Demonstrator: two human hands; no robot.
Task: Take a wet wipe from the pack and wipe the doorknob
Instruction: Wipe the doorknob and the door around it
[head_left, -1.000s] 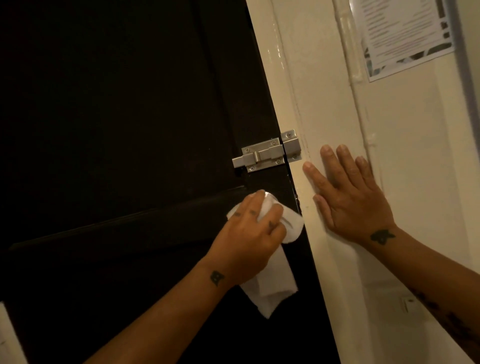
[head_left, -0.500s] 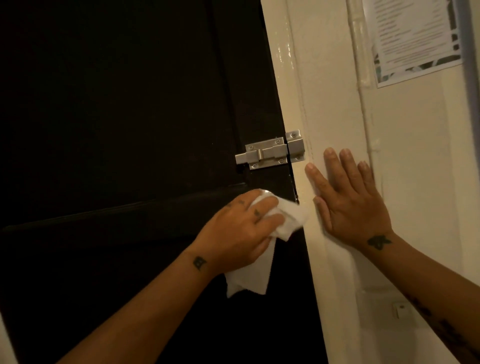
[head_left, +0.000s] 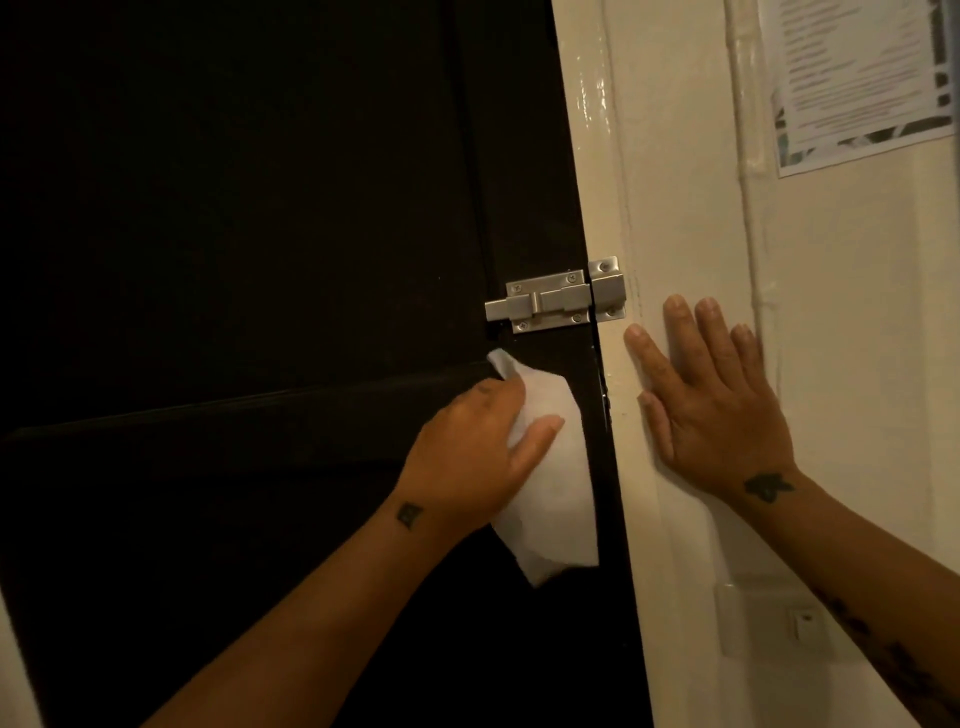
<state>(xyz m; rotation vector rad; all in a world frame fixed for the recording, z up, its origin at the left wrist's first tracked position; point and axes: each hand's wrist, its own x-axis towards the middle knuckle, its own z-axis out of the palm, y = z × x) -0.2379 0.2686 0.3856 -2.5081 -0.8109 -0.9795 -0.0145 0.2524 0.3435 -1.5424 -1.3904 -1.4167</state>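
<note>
My left hand (head_left: 475, 452) grips a white wet wipe (head_left: 556, 483) against the dark door (head_left: 249, 218), just below the metal slide bolt (head_left: 553, 301). The wipe drapes over the spot under my fingers and hangs down past my wrist. The doorknob is hidden under the wipe and my hand. My right hand (head_left: 711, 410) lies flat, fingers spread, on the cream door frame (head_left: 597, 156) to the right of the bolt. The wipe pack is not in view.
A printed paper notice (head_left: 857, 78) is stuck on the cream wall at the upper right. A pale wall switch or socket (head_left: 779, 618) sits low on the wall under my right forearm. The door's edge meets the frame between my hands.
My left hand has turned on the spot, so the wipe now sticks up toward the bolt and hangs wider below. My right hand has stayed flat on the frame.
</note>
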